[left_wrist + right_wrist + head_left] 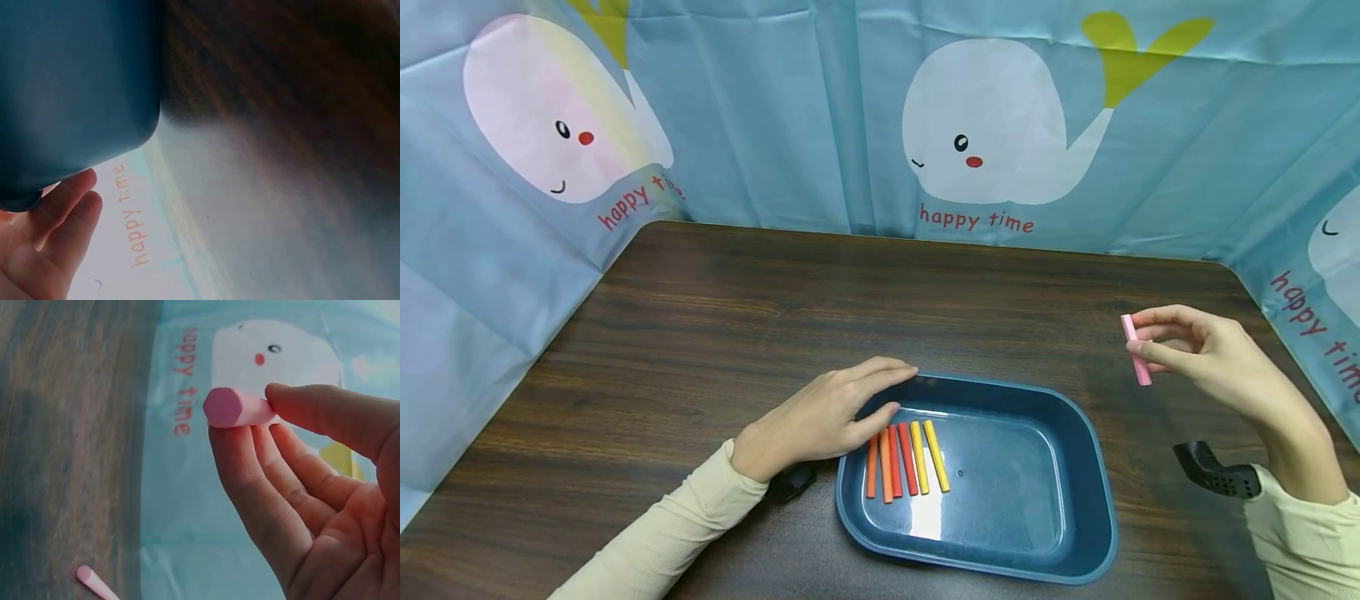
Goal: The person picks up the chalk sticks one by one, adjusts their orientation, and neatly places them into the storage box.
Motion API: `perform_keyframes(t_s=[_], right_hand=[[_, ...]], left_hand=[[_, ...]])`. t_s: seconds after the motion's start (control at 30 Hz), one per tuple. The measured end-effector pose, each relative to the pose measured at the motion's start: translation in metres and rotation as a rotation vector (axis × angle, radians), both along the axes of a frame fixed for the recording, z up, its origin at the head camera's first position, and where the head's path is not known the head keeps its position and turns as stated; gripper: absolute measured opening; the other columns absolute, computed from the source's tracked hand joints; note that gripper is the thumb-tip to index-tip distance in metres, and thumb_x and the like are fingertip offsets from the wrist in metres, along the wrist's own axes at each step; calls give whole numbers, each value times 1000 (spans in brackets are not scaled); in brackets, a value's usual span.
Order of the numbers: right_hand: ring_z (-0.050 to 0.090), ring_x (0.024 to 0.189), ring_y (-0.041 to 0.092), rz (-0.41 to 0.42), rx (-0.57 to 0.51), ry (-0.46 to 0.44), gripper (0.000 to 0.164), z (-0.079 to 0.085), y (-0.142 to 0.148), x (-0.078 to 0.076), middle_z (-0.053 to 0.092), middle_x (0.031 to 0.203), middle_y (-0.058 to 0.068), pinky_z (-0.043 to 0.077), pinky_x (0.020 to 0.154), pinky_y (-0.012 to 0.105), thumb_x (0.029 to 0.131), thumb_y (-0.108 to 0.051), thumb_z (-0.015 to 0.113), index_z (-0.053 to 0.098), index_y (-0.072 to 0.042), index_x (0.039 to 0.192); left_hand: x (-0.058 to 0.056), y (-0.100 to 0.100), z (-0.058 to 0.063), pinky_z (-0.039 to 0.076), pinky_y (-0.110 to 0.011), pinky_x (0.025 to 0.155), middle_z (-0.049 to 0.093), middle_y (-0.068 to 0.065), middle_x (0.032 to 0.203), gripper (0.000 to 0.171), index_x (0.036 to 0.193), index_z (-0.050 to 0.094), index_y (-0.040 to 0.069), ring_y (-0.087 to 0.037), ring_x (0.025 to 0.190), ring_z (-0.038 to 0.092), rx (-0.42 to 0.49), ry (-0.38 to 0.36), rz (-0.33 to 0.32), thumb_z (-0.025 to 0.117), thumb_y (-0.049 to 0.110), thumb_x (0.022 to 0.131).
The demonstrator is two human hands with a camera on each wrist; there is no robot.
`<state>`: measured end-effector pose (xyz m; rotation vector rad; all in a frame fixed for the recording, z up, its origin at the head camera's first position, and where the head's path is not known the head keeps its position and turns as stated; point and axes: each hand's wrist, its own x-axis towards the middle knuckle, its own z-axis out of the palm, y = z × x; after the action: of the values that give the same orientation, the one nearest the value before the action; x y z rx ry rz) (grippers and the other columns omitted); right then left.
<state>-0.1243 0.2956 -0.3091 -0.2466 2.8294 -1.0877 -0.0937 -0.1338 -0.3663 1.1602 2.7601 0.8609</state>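
My right hand (1217, 354) pinches a pink crayon (1136, 350) between thumb and fingers, above the table on the right. The right wrist view shows its six-sided end (223, 407). Another pink stick (94, 581) lies on the table in that view's lower left corner. With the thumb over the inside and the fingers along the outside, my left hand (827, 412) holds the far left corner of a blue tray (1000, 568). Inside, orange crayons (887, 479), red crayons (907, 460) and yellow crayons (936, 454) lie side by side at the left; the thumb covers some upper ends.
The tray stands on a dark wood-grain table (700, 333). A light blue curtain (760, 125) with whale prints borders the table's back and sides. A black strap piece (1217, 471) sits at the right wrist, and a black device (792, 481) shows under the left wrist.
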Motion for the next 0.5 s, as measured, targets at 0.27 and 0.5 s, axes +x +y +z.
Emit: perform_keyframes(t_s=[0.27,0.5], right_hand=[[68,74,4,11,-5,-7,38,5,-11,4,68,89,-20,52,63,20,96,-19,66,53,-5,129],[70,73,8,47,-78,-5,32,8,-16,9,70,88,-10,57,65,20,95,-12,66,54,-9,125]], left_hand=[[0,-1,0,52,-37,103,54,-3,144,48,144,52,12,-15,124,60,-4,6,1,60,22,98],[0,0,1,52,-37,102,54,-4,144,48,144,52,11,-15,124,60,0,4,-4,60,22,98]])
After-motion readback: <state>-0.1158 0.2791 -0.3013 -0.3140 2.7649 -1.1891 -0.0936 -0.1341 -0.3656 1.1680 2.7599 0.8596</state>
